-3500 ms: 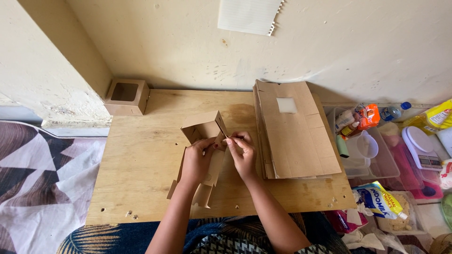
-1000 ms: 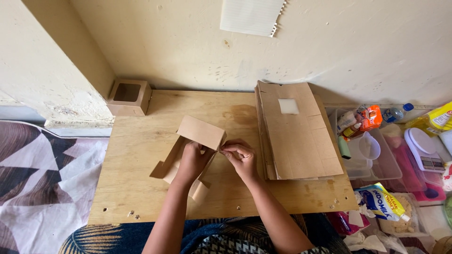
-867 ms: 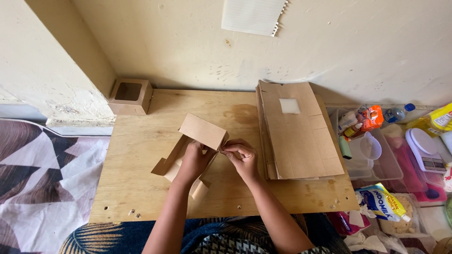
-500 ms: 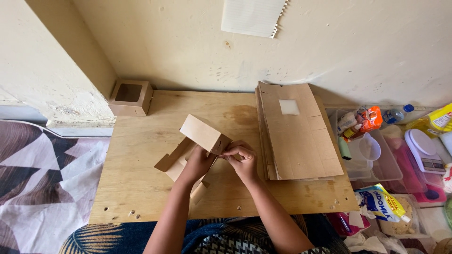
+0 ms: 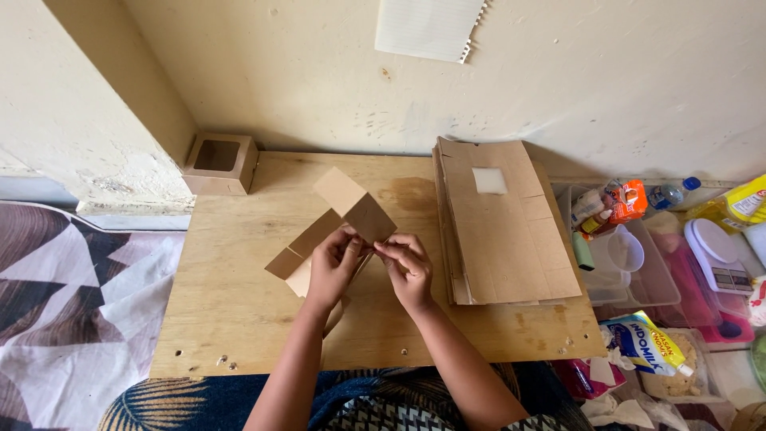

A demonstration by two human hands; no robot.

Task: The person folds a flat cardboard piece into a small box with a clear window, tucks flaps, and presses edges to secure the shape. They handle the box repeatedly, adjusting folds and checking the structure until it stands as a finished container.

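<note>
Both the left hand [image 5: 333, 267] and right hand [image 5: 407, 270] pinch a half-folded cardboard box [image 5: 339, 223].

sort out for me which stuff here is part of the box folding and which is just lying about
In use:
left hand and right hand, both gripping the half-folded cardboard box
stack of flat cardboard blanks
finished box with a window
plywood board

Lying about:
clear plastic bins
kitchen scale
snack packet

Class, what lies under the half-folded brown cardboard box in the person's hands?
Under the half-folded brown cardboard box lies the plywood board; the box and both hands hide the patch beneath.
</note>
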